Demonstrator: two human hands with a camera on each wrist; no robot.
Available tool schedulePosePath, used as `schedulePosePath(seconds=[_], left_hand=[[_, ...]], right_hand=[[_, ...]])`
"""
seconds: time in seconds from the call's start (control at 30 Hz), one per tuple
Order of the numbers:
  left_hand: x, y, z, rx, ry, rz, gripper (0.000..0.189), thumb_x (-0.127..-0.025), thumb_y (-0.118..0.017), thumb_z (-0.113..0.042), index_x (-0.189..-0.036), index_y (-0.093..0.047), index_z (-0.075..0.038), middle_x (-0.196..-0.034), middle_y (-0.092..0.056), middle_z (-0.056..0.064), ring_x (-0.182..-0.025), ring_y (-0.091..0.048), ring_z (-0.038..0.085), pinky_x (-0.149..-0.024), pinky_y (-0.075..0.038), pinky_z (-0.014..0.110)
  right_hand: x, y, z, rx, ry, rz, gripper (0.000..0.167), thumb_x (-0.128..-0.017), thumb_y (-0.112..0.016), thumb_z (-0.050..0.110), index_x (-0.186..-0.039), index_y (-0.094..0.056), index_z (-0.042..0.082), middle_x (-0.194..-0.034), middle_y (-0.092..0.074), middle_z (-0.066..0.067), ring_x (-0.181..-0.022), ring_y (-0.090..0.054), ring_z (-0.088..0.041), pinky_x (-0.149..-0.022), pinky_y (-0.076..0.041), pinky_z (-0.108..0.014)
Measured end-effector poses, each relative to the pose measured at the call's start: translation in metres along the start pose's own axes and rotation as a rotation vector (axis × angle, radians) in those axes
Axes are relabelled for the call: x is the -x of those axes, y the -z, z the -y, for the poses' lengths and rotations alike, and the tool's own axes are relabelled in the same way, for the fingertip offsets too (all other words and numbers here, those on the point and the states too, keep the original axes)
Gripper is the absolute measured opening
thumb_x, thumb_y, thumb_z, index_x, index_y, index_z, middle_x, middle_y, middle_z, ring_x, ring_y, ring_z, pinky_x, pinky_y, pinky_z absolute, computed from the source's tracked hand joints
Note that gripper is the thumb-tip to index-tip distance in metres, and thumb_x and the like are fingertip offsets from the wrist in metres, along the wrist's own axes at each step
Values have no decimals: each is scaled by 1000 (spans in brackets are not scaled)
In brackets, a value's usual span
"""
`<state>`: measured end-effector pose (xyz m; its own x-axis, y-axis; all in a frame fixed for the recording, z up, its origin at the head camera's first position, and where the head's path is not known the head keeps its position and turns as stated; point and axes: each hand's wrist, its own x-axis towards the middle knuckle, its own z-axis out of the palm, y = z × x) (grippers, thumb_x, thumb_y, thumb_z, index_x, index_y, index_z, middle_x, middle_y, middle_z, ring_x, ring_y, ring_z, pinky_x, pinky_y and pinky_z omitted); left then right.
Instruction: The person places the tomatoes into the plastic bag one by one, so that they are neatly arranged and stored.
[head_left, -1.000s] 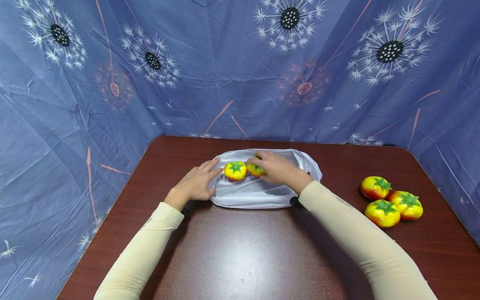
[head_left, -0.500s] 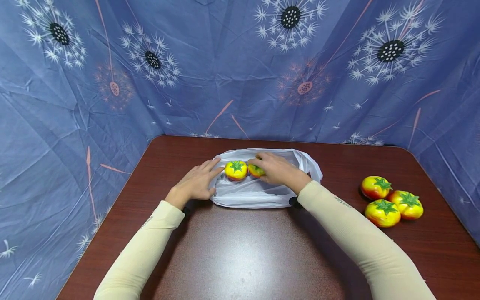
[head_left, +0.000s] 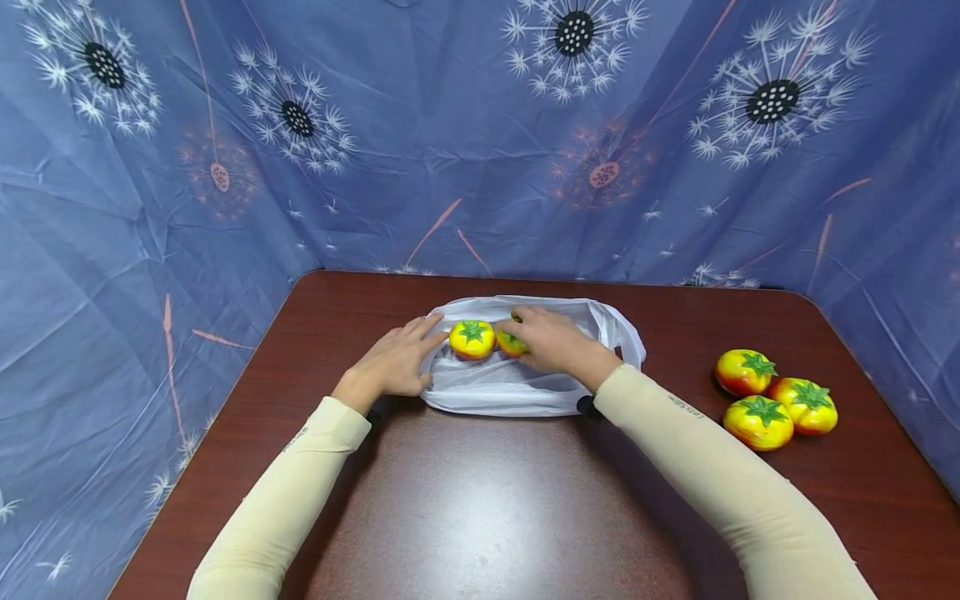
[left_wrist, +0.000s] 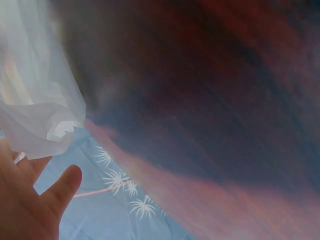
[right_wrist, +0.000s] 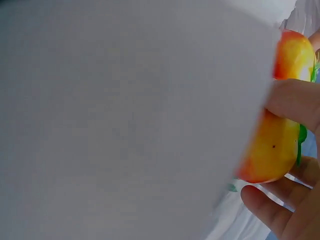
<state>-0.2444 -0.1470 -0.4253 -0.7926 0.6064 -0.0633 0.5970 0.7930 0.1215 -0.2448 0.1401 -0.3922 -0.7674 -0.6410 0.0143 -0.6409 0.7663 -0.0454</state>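
A thin white plastic bag (head_left: 510,396) lies spread with its mouth open on the table. In it sits a yellow-red tomato (head_left: 472,340) with a green star-shaped top. Just right of it is a second tomato (head_left: 510,343), partly covered by my right hand (head_left: 551,337). In the right wrist view, the thumb and fingers of that hand curve round this tomato (right_wrist: 275,147); white plastic hides much of that view. My left hand (head_left: 393,358) rests at the bag's left edge, fingers spread and fairly straight. The left wrist view shows some of its fingers behind the white plastic (left_wrist: 42,100).
Several more tomatoes lie outside the bag; three sit close together at the right of the table, one of them in front (head_left: 759,422). The dark brown table (head_left: 480,508) ends at a blue patterned cloth (head_left: 420,167) behind and at the sides.
The head view has shifted slightly, moving the background and the right-hand tomatoes a little left. Both hands and the tomatoes in the bag stay practically where they were.
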Motion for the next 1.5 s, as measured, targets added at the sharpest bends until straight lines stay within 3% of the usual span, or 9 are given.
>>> schedulePosePath(seconds=[0.23,0.53,0.7,0.87,1.5], left_hand=[[1,0,0,6,-3,-2,73,-84,-61,-28,-153,-39,-18,-168,-17,7,-150,-28,32,-116,-34,55],[3,1,1,16,7,-8,72,-84,-61,-27,-152,-40,-18,-168,-18,7,-150,-28,32,-116,-34,56],[3,1,1,12,7,-8,72,-84,-61,-27,-153,-40,-19,-168,-17,6,-150,-28,31,-117,-34,55],[4,1,2,0,7,-11,73,-84,-61,-28,-153,-39,-19,-168,-17,7,-150,-29,31,-116,-34,55],[3,-1,3,-13,1,-12,72,-84,-61,-30,-152,-41,-16,-167,-19,9,-149,-28,32,-114,-36,54]], right_hand=[[-3,-3,-7,-27,-37,5,61,-84,-78,19,-141,-54,17,-141,-52,-22,-127,-54,-41,-99,-51,-54],[-7,-15,-12,-49,5,-86,61,-82,-79,15,-139,-56,16,-139,-53,-22,-126,-54,-41,-99,-52,-55],[-7,-23,-13,-70,-7,-48,67,-83,-74,13,-145,-49,17,-147,-46,-22,-134,-47,-41,-106,-46,-55],[-7,-26,-14,-67,-11,-43,70,-82,-68,9,-148,-45,18,-150,-43,-21,-138,-43,-40,-105,-48,-55],[-7,-26,-16,-61,-9,-70,64,-87,-73,16,-146,-47,18,-147,-47,-20,-135,-47,-40,-107,-46,-55]])
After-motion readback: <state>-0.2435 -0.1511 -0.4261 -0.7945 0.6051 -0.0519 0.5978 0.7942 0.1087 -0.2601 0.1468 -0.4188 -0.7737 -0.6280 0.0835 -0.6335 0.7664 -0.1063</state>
